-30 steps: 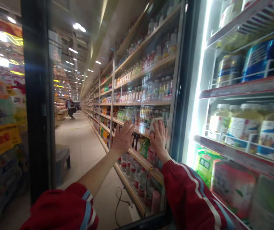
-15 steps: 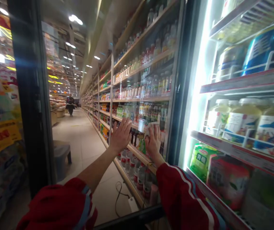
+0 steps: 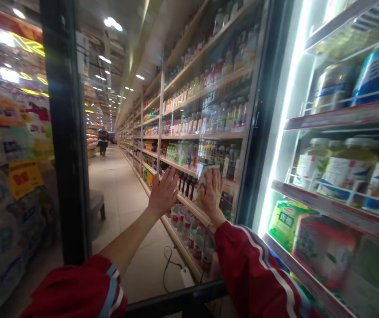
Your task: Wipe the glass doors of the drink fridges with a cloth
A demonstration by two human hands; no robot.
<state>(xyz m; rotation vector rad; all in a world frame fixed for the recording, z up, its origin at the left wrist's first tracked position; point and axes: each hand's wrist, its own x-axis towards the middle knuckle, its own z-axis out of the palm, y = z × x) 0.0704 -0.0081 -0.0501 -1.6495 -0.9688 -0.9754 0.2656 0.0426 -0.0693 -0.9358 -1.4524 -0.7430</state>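
Observation:
A glass door with a dark frame [image 3: 176, 301] stands open in front of me, and shelves of bottles show through its pane. My left hand [image 3: 163, 192] lies flat against the glass, fingers spread, with nothing in it. To its right, my right hand [image 3: 211, 192] presses a whitish cloth [image 3: 205, 171] on the pane. The cloth shows around the fingertips; the rest is hidden under the hand. Both arms wear red sleeves with white and blue stripes.
On the right a lit cooler holds bottled drinks [image 3: 345, 163], cans [image 3: 333, 84] and a green pack [image 3: 285, 223]. Wrapped packs with a yellow price sign [image 3: 25, 177] stand at left. A cable [image 3: 166, 267] lies on the floor, near a grey stool [image 3: 95, 205]. A person [image 3: 102, 140] is far down the aisle.
The view has swung slightly left. Against the door, both hands have shifted a little to the left. The cloth's upright corner now lies flatter by the right fingers.

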